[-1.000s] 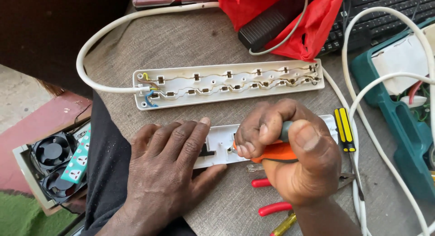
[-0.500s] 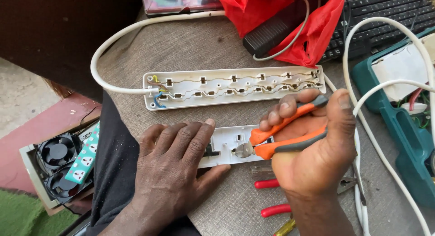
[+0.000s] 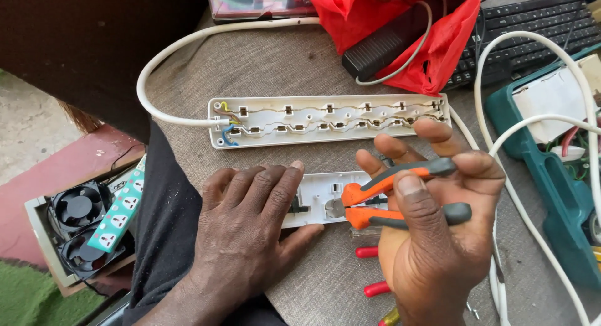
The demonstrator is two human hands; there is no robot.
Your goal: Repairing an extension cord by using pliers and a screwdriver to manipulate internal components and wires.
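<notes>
The person's left hand (image 3: pixel 247 229) lies flat, palm down and fingers spread, pressing one end of a white power-strip cover (image 3: pixel 319 197) against the grey tabletop (image 3: pixel 294 63). The right hand (image 3: pixel 432 219) is wrapped around a pair of pliers (image 3: pixel 388 197) with orange and grey handles, thumb on the lower handle and fingers curled over the upper one; the metal nose of the pliers rests on the cover just beside the left fingertips, though I cannot tell whether it grips anything there. Just beyond the cover lies the other half, an opened power-strip base (image 3: pixel 328 119), lengthwise across the tabletop, its brass contact strips and coloured wires exposed. A thick white cable (image 3: pixel 169 56) enters its left end and loops away toward the far edge. Under the right wrist, red tool handles (image 3: pixel 375 288) peek out. Farther back sits a red cloth bag (image 3: pixel 388 25) with a black block inside, and a black keyboard (image 3: pixel 538 31) beside it. On the right, a teal tool case (image 3: pixel 551 175) lies open, with more white cable curling over it. Down to the left, below the tabletop, a box with two black fans (image 3: pixel 75 226) stands, with a teal socket strip (image 3: pixel 122 210) leaning on it.
</notes>
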